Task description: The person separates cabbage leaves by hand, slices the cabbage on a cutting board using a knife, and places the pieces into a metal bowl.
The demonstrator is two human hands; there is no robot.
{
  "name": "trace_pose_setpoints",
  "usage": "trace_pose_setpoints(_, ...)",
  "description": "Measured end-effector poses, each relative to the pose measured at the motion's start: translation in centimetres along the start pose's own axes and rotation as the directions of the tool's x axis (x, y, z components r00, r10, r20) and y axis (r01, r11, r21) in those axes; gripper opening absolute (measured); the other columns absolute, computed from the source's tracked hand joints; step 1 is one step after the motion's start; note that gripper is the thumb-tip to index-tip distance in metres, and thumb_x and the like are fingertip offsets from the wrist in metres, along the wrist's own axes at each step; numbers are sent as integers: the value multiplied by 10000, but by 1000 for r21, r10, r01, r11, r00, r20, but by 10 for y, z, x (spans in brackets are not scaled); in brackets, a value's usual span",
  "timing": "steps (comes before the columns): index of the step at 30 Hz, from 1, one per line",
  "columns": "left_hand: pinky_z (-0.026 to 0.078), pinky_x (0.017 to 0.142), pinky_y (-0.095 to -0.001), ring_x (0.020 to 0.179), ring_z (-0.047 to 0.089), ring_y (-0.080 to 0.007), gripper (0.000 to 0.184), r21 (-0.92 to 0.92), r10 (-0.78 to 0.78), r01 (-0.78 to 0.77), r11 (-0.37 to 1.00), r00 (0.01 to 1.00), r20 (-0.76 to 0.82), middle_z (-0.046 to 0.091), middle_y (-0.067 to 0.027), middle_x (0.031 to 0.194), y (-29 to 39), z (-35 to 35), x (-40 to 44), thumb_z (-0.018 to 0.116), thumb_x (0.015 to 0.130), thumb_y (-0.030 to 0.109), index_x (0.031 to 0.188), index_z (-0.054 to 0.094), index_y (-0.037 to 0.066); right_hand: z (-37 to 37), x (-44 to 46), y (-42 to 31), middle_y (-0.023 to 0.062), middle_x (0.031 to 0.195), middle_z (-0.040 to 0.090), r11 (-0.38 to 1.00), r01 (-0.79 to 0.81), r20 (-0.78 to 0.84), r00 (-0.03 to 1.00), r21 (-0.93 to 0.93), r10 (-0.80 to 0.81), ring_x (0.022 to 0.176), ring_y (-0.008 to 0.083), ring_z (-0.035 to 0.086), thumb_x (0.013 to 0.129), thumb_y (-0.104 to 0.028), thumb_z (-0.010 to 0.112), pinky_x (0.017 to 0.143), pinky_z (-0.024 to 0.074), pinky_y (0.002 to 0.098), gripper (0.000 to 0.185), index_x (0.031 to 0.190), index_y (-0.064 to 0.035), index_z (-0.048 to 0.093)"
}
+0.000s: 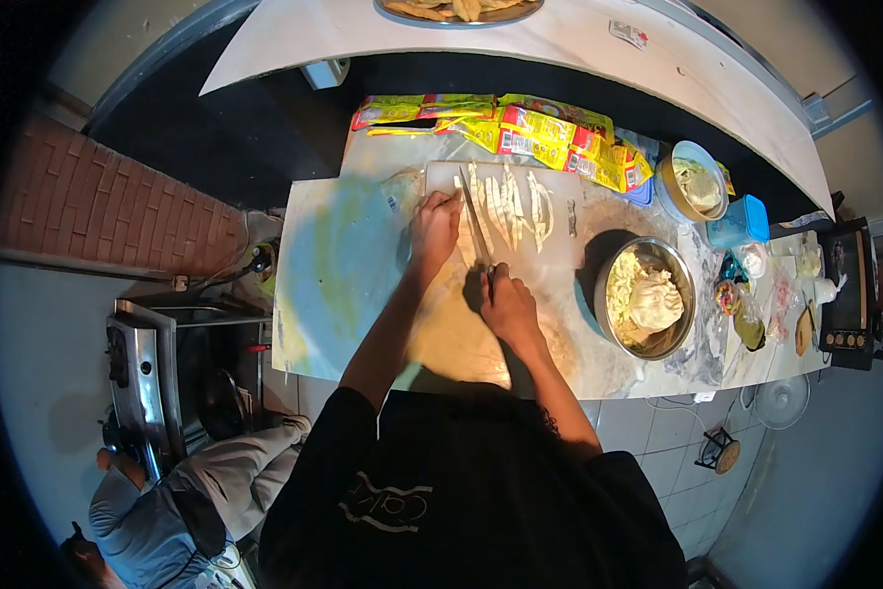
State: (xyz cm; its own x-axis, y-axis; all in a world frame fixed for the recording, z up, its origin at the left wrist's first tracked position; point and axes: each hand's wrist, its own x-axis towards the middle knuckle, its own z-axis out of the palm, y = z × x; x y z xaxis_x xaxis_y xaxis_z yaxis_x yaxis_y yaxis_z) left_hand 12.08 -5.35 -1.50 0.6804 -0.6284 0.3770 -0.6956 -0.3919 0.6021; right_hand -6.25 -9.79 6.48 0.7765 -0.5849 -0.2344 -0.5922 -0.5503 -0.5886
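A knife (476, 224) is in my right hand (509, 308), its handle wrapped by my fingers and its blade pointing away from me over the white cutting board (561, 250). My left hand (437, 232) is at the board's left edge, its fingers bunched against a small pale piece (457, 182) just left of the blade. Right of the knife, several thin pale strips (508, 208) lie roughly side by side; I cannot tell what food they are. A metal bowl (692, 306) to the right holds a large pale lump and shredded pale bits.
Yellow and red packets (540, 133) line the counter's back. At the right are a bowl of pale food (697, 187), a blue container (739, 224) and small bags. A plate of food (461, 10) rests on the upper ledge. Another person (181, 510) is near a stove (145, 368) at lower left.
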Motion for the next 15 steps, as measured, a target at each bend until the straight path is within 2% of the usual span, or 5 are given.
trace_pose_setpoints(2,505,731,-467,807,637,-361,266,-133,-38,31,991,998,-55,646,-140,902,0,4,1,650,844,103,1106,694,89,1,5,-3,317,793,630,1000,-26,14,1000,-14,26,794,511,611,981,-261,490,716,482,569,285,990,24,495)
trace_pose_setpoints(5,509,656,-481,763,637,-400,260,-157,-95,81,984,992,-81,642,-166,903,4,1,4,681,823,124,1082,696,129,5,9,0,321,801,630,1000,-5,-8,1000,1,5,803,509,615,980,-263,490,720,485,568,287,997,24,495)
trace_pose_setpoints(6,509,656,-481,763,637,-400,260,-159,-96,83,984,992,-81,642,-166,903,6,-1,5,681,823,124,1082,696,129,6,8,1,322,801,629,1000,-5,1,1000,-4,5,802,508,614,979,-263,491,719,484,569,288,999,24,493)
trace_pose_setpoints(8,514,673,-478,766,631,-405,230,-99,-275,280,955,960,57,650,-175,890,10,-7,6,694,813,155,1042,696,138,7,8,3,323,800,628,1000,-6,10,1000,-12,6,801,508,614,978,-263,493,719,483,570,288,1002,24,492)
trace_pose_setpoints(15,525,700,-445,730,649,-365,186,-121,-252,243,962,966,-62,688,-143,836,-13,12,4,703,820,211,988,708,133,3,5,6,315,779,628,1000,15,-17,1000,-7,-15,775,508,611,974,-255,501,704,486,566,282,1006,24,486)
